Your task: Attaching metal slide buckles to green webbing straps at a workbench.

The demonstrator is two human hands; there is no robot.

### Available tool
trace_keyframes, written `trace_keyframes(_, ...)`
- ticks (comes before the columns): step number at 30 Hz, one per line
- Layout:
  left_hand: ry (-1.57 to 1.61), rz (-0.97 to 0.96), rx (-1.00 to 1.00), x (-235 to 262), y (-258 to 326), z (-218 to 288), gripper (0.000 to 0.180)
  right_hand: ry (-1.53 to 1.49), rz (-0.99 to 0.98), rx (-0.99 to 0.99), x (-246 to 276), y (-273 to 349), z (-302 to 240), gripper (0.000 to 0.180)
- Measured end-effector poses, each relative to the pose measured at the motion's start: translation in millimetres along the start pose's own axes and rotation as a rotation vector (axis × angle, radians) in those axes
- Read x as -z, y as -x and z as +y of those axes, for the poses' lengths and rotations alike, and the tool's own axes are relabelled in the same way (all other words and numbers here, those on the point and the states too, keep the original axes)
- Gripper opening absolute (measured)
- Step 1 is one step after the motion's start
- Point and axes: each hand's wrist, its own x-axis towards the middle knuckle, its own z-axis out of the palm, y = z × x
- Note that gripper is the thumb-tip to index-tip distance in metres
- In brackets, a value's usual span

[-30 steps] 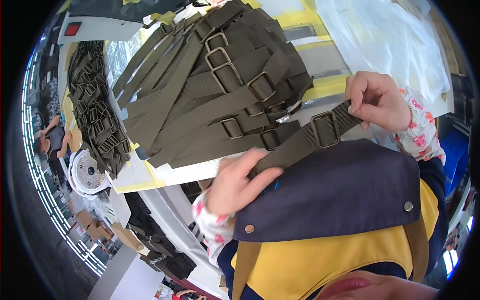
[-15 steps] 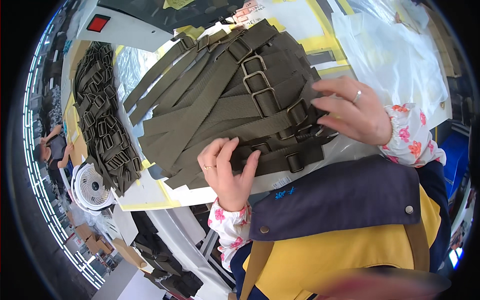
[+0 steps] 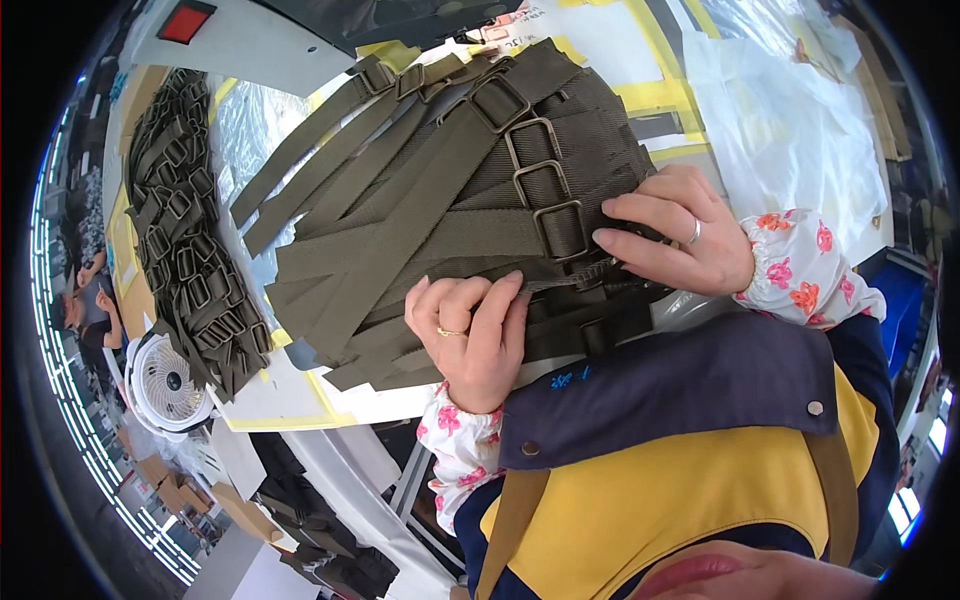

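Left hand (image 3: 470, 335) and right hand (image 3: 672, 240) both pinch a strap at the near edge of the olive buckled webbing strap pile (image 3: 440, 200).

White worktable (image 3: 300, 405) with yellow tape lines; white fan (image 3: 165, 385) at left; clear plastic sheet (image 3: 800, 130) at right.

A clear plastic bag (image 3: 800, 120) lies crumpled and flat at the far right of the tabletop (image 3: 300, 395), glossy and see-through. A second sheet of clear plastic wrap (image 3: 245, 120) lies at the far left. A small red rectangular label (image 3: 186, 21) sits on a pale grey panel (image 3: 260, 50) at the far left edge.
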Motion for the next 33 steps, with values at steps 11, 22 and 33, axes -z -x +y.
trace_keyframes(11,0.146,-0.377,-0.161,11.1,-30.5,42.7,0.02,0.125,0.104,0.303,17.8,-20.0,-16.5,0.033)
trace_keyframes(22,0.413,-0.664,-0.186,18.4,-36.1,48.9,0.01,0.022,0.115,0.324,20.6,-17.5,-31.5,0.028)
trace_keyframes(33,0.738,-1.036,0.149,34.3,-43.0,49.0,0.013,-0.067,-0.114,0.264,37.7,-1.6,-25.4,0.028)
